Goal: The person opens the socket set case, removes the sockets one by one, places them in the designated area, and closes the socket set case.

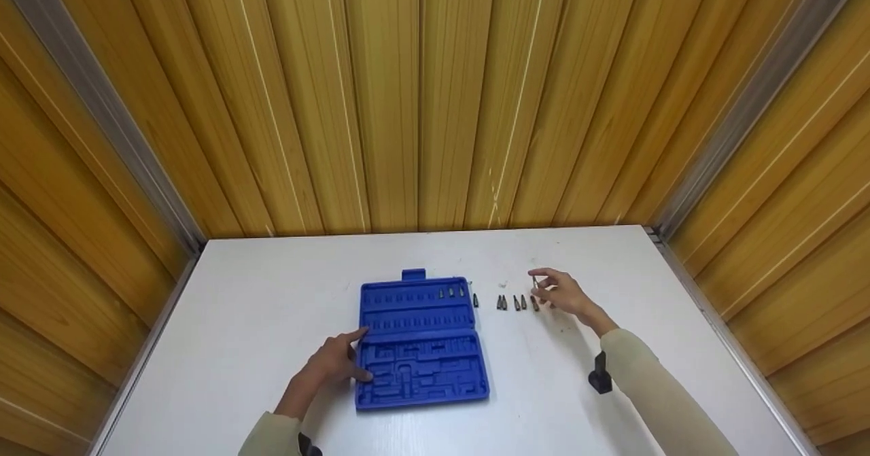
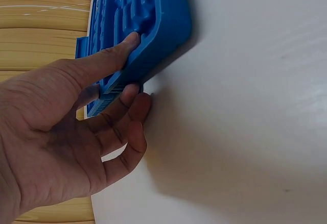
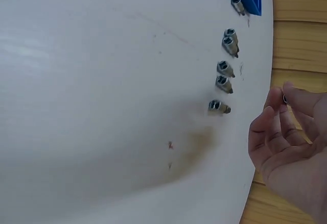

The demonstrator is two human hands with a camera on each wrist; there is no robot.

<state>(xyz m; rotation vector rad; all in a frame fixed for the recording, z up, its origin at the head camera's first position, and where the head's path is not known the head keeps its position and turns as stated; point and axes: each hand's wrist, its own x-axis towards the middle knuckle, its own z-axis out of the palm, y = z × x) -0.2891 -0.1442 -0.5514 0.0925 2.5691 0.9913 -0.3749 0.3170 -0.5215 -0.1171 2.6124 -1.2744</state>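
Observation:
An open blue case (image 1: pixel 425 405) lies flat, its empty-looking moulded half nearer the person. The left hand (image 1: pixel 331 361) holds its left edge; in the left wrist view the thumb of that hand (image 2: pixel 61 117) presses on the case rim (image 2: pixel 171 17), with fingers curled against the outer side. Between thumb and forefinger, the right hand (image 1: pixel 565 294) pinches a small metal piece (image 1: pixel 535 282) above the table. The right wrist view shows only the end of this piece (image 3: pixel 285 99) in the hand (image 3: pixel 294 142). Three small pieces (image 1: pixel 451 292) sit in the case's far half, at its right end.
Right of the case, several dark metal pieces (image 1: pixel 517 303) stand in a loose row on the white table (image 1: pixel 272 286); one (image 1: pixel 476 300) is close beside the case. Small marks (image 3: pixel 170 145) dot the tabletop. Ribbed yellow walls (image 1: pixel 387 102) enclose the back and sides.

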